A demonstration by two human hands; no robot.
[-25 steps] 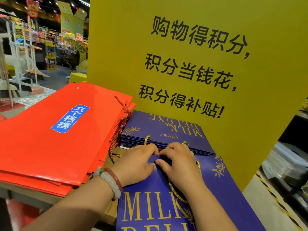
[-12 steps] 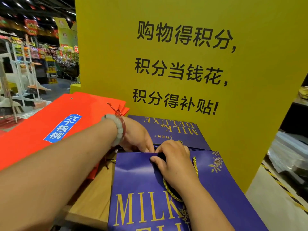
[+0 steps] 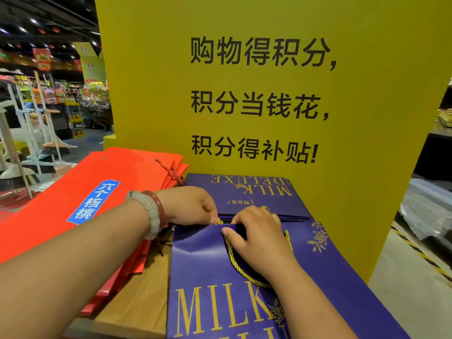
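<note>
Hands meet at the mouth of a purple bag point(image 3: 330, 277) that lies flat on the right side of the desk point(image 3: 146, 292). Its mouth points to the far edge and its gold "MILK" lettering runs off toward the near edge.

The right hand point(image 3: 256, 233) grips the bag's top edge. Its fingers are hooked over the rim into the mouth, and the thumb point(image 3: 226, 231) is pressed on the front face. A gold cord point(image 3: 234, 263) loops out from under this hand and lies on the bag.

The left hand point(image 3: 193, 206) reaches in across the desk, with two bracelets point(image 3: 154, 214) on its wrist, one pale and beaded, one red. Its fingers point(image 3: 212, 211) are curled tight and touch the same top edge just beside the right hand. A short bit of gold cord shows between the two hands. Whether the left fingers pinch the rim or that cord I cannot tell.

Just beyond the bag's mouth, at the far edge, a stack point(image 3: 256, 199) of the same purple bags lies flat with its lettering upside down. It sits against a tall yellow sign point(image 3: 379, 106) with black characters. Red bags point(image 3: 56, 192) with a blue label are piled along the left side of the desk, under the left forearm. Their red cords lie near the far left corner of the stack.
</note>
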